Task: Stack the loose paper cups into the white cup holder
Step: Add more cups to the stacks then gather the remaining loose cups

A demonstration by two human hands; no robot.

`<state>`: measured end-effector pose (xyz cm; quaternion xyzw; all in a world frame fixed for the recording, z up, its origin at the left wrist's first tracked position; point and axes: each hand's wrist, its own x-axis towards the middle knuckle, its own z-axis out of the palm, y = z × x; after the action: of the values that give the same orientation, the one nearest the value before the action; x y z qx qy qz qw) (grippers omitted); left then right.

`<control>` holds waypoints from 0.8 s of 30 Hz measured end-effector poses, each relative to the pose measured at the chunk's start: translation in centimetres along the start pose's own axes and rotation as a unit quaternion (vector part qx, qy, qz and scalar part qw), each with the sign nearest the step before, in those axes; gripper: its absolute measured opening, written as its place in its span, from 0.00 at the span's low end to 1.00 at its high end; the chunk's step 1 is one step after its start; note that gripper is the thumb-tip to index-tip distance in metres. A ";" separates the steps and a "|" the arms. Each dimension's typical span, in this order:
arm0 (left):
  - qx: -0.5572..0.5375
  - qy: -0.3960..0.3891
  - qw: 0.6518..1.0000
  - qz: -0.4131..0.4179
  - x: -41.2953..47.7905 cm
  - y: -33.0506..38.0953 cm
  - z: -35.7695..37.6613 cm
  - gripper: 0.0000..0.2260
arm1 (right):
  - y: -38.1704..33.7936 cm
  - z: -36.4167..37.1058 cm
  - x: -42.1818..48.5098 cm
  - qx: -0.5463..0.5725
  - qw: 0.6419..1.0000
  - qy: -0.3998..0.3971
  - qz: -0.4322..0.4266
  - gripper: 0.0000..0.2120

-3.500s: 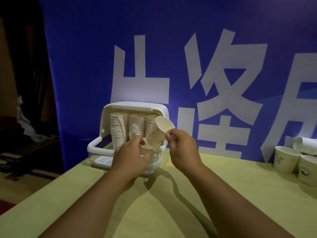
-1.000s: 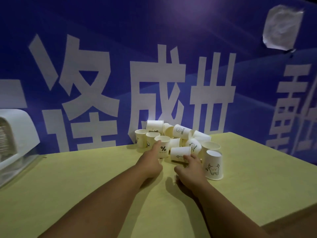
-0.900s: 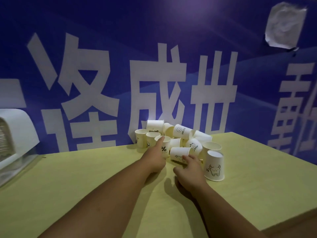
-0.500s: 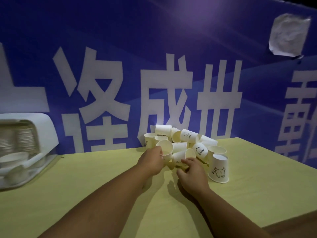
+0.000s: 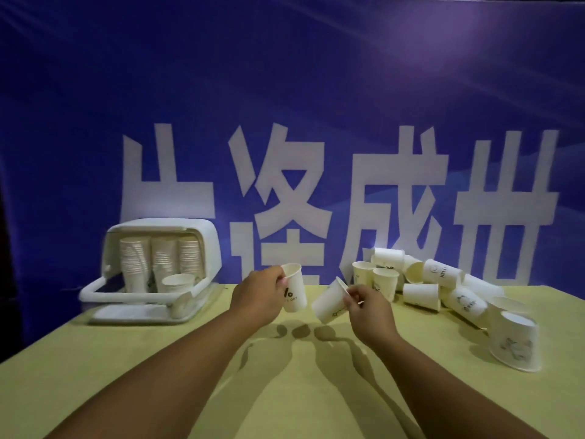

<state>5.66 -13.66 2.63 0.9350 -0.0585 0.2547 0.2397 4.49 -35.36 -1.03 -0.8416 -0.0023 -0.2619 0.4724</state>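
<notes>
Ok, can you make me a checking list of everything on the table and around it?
Surface: yellow-green table.
Job's things: white plastic cup holder, lid open, three cup stacks inside; pile of loose white paper cups at the right, some upright, some tipped over; printed paper cup upside down at the pile's near end.
Clutter: nothing seen.
Hands: left hand grips an upright white paper cup with a percent print; right hand pinches a tilted white paper cup near its rim.
Cables: nothing seen.
Surroundings: blue banner with large white characters behind the table.
</notes>
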 end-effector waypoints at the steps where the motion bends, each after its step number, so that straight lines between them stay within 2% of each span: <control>1: 0.001 0.012 1.000 -0.006 -0.1 -1.2 -0.8 0.09 | -0.7 1.2 0.1 0.008 1.000 -0.005 0.000 0.05; 10: -0.004 0.139 0.989 -0.040 0.2 -11.5 -5.0 0.10 | -6.9 11.8 1.5 0.065 0.997 -0.045 -0.018 0.04; 15: -0.040 0.253 0.965 -0.056 1.4 -16.7 -5.1 0.08 | -9.5 16.6 3.4 0.127 0.991 -0.029 -0.003 0.04; 18: -0.055 0.295 0.951 -0.076 2.4 -19.4 -5.0 0.07 | -10.9 19.3 4.4 0.158 0.987 -0.031 -0.009 0.02; 21: -0.047 0.304 0.949 -0.071 3.0 -21.0 -5.0 0.06 | -12.8 21.2 5.3 0.188 0.982 -0.018 -0.028 0.03; 24: 0.000 0.271 0.960 -0.072 3.5 -21.5 -5.5 0.06 | -15.0 22.6 6.2 0.192 0.979 -0.010 -0.064 0.03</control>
<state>11.21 7.94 -0.44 0.8326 0.0763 0.4808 0.2640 15.99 -10.55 4.24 -0.7358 -0.1112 -0.2773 0.6078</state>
